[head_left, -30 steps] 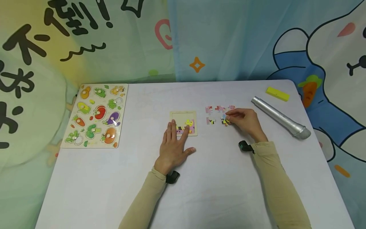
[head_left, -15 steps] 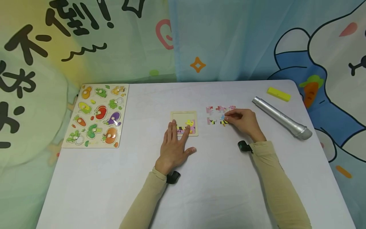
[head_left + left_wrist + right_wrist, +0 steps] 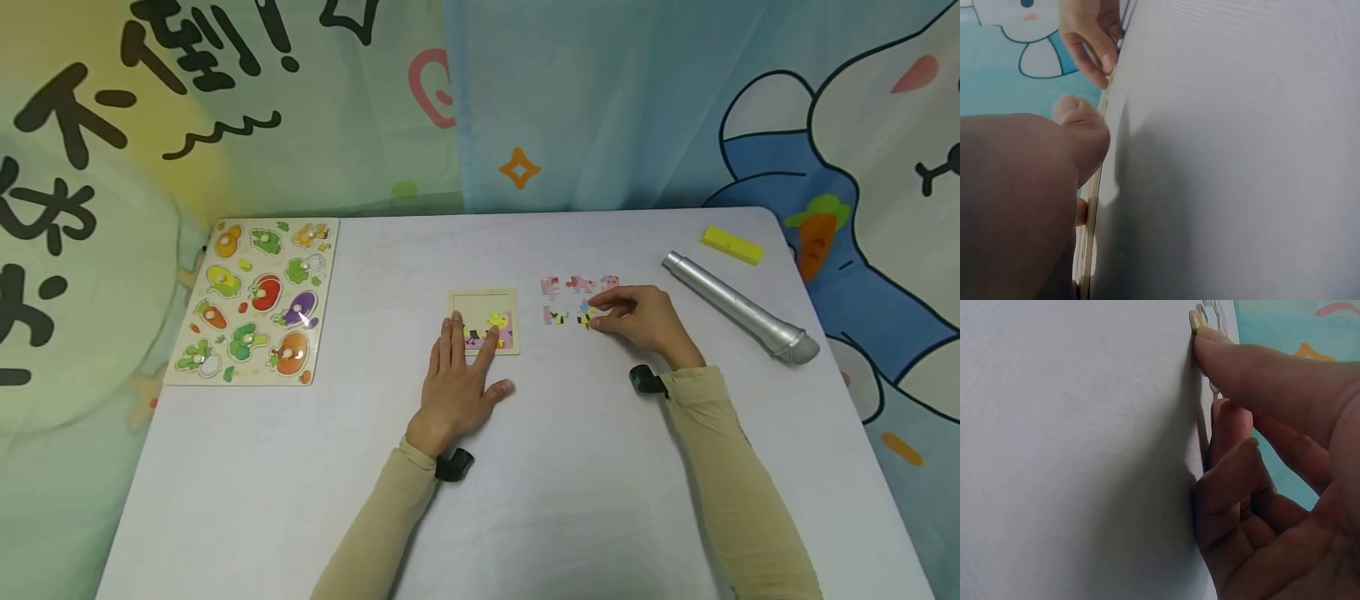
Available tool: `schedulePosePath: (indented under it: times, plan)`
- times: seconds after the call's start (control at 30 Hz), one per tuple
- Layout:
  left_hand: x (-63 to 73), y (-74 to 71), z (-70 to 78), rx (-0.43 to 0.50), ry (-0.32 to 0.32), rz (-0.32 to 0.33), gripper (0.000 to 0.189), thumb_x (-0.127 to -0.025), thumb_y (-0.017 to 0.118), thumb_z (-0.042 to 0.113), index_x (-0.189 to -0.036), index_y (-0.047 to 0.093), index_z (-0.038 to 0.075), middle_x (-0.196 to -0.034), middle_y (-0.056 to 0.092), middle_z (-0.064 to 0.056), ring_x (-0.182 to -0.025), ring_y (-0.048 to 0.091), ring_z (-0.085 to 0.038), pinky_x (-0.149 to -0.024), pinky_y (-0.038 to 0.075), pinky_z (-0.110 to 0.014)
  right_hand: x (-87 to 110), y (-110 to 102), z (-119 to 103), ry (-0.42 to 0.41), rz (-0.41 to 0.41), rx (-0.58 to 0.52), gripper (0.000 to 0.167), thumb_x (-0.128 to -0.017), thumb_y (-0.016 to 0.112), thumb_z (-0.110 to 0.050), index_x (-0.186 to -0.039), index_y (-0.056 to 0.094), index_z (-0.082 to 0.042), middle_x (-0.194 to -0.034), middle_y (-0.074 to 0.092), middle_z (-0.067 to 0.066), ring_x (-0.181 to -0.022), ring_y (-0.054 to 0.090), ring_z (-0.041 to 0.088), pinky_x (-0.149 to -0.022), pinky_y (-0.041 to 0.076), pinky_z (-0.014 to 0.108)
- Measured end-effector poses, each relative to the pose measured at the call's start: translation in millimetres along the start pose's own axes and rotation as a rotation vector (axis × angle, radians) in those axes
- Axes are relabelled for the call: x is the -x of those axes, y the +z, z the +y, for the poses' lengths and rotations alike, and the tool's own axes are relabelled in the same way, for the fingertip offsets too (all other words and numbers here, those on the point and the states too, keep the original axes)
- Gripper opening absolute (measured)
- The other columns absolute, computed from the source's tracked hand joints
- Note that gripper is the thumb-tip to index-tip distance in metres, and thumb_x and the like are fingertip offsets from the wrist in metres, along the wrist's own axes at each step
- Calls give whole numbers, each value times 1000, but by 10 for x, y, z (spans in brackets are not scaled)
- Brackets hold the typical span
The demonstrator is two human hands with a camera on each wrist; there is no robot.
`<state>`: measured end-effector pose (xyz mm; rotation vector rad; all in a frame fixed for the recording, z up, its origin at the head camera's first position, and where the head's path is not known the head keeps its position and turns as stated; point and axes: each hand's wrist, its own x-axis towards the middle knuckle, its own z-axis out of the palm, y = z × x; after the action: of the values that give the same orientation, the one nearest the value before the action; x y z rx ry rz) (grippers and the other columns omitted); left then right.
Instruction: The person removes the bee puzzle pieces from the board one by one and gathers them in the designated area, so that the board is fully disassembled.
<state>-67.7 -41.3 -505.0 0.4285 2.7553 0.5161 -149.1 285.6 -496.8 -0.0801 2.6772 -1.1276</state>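
Note:
In the head view, my left hand [image 3: 457, 392] lies with straight, spread fingers over the lower part of a small wooden puzzle tray [image 3: 480, 297]. Yellow and purple picture pieces [image 3: 504, 327] fill part of the tray's bottom; the fingers hide some of them. To its right, my right hand [image 3: 641, 318] holds a small jigsaw piece [image 3: 583, 314] by its edge at the table, between thumb and forefinger. Up close in the right wrist view, the thumb [image 3: 1213, 347] presses the edge of a thin piece [image 3: 1196, 320]. Several pink jigsaw pieces [image 3: 550, 287] lie beside it.
A vegetable puzzle board [image 3: 255, 304] lies at the table's far left. A silver microphone [image 3: 738, 307] lies diagonally right of my right hand, with a yellow block [image 3: 732, 245] behind it. A printed curtain [image 3: 570, 108] hangs behind the white table [image 3: 375, 500].
My right hand has slid the jigsaw piece slightly left, closer to the neighbouring pieces. Its thumb and forefinger now look a little farther apart. The left hand stays on the tray.

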Motion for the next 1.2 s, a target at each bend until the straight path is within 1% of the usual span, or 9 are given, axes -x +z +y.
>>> schedulePosePath:
  times: [0.17,0.27,0.4,0.57,0.67,0.8,0.97,1.1,1.2]
  plan:
    - [-23,34,-25,26,-9,-12,77,-108,46,59,-172,16,28,-175,-23,-21,-165,-17,-38,-134,4,-55,-16,-11,6,-12,-6,26,34,-90,87,-23,-121,80,-10,-107,76,14,-87,62,23,-74,46,29]
    - [-29,50,-38,32,1,1,75,-109,45,58,-172,17,29,-176,-21,-20,-165,-17,-37,-134,4,-55,-13,-24,1,-21,-6,23,33,-91,86,-26,-120,80,-10,-108,77,14,-88,63,24,-76,47,29]
    - [-28,44,-39,42,10,8,74,-109,45,57,-172,19,27,-177,-15,-21,-165,-16,-38,-134,2,-55,-32,14,-39,-58,21,-17,29,-94,82,-27,-118,81,-10,-106,78,13,-88,64,22,-76,49,24]
    - [-16,11,-22,65,20,-6,73,-110,44,57,-172,20,28,-177,-15,-23,-165,-16,-39,-133,0,-57,-107,139,-200,-93,49,-45,23,-95,81,-23,-114,81,-9,-100,78,12,-85,64,20,-75,49,23]
    - [-10,-6,-16,77,26,-12,71,-109,45,57,-171,22,31,-176,-16,-25,-164,-16,-41,-133,0,-59,-171,226,-346,-108,16,-37,22,-96,79,-21,-114,82,-8,-101,78,12,-87,64,21,-78,49,28]
    - [-17,3,-30,65,16,-32,69,-110,42,59,-171,19,35,-175,-21,-24,-164,-19,-40,-133,-2,-58,-259,336,-541,-145,-59,-34,19,-97,78,-19,-113,82,-9,-106,79,12,-87,65,22,-79,50,32]
    - [-29,14,-45,47,9,-49,69,-109,41,60,-171,18,37,-174,-24,-24,-163,-21,-40,-133,-2,-58,-345,454,-743,-194,-130,-25,17,-98,77,-17,-112,83,-10,-110,80,12,-85,66,21,-77,51,32]
    - [-22,-25,-30,61,3,-59,69,-109,44,59,-170,22,35,-174,-22,-24,-163,-21,-40,-133,-2,-58,-409,539,-872,-216,-186,-8,19,-98,78,-19,-113,83,-10,-112,80,11,-88,68,22,-78,52,33]
    - [-21,-31,-32,53,-4,-77,70,-109,42,61,-171,20,37,-174,-25,-23,-163,-23,-38,-133,-4,-57,-457,600,-932,-231,-219,10,21,-99,77,-20,-114,83,-8,-115,80,12,-91,69,22,-79,52,32]
